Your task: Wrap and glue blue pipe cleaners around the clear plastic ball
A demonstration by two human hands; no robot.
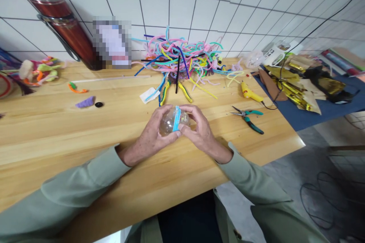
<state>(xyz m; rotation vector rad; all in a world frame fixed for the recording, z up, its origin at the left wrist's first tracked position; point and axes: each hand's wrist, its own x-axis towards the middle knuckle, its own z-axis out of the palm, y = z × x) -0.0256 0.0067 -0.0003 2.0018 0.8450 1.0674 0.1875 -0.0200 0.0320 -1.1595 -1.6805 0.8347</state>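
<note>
Between my two hands is a clear plastic ball [168,121] with a light blue band [177,117] around its middle. My left hand [157,127] wraps its left side, the thumb along the lower edge. From the right, my right hand [199,127] curls around the other half, its thumb pressing near the band. Something small and pale shows inside the right half, too unclear to name. Just beyond the ball lie yellow-handled pliers [184,93], their head under a heap of pipe cleaners [182,59], and a small white piece [149,95].
Teal-handled pliers [249,117] and a yellow glue gun [251,93] with a cord lie to the right. Gold wrappers [296,87] cover a blue mat [310,119]. At the left stand a red thermos [65,26], a purple piece [85,101] and a black disc [99,104].
</note>
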